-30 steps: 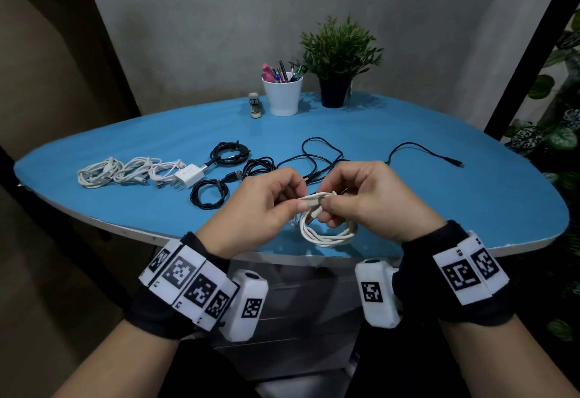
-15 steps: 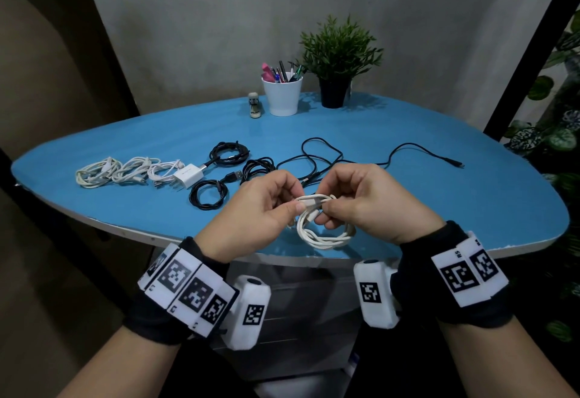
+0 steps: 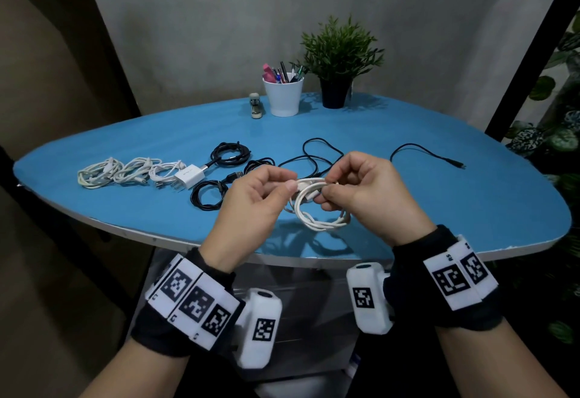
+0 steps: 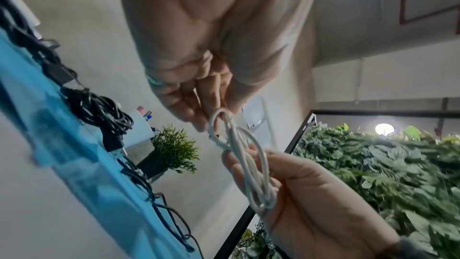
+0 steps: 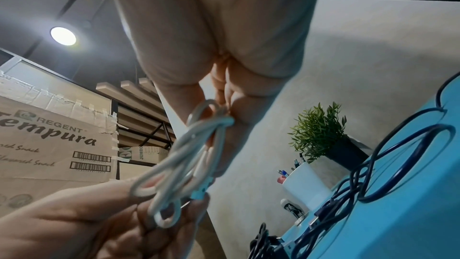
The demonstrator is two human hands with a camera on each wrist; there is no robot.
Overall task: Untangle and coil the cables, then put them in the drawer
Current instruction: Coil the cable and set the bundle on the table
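Hands meet above the near edge of the blue table (image 3: 439,196): the left hand (image 3: 254,206) pinches one end of a coiled white cable (image 3: 317,209) between thumb and fingers, and the right hand (image 3: 370,193) pinches its other side, loops hanging below. Black cables (image 3: 230,154) and white bundles (image 3: 125,171) lie beyond on the table.

hands: slightly apart now | white cable (image 3: 314,206) coil: top strands stretched between them
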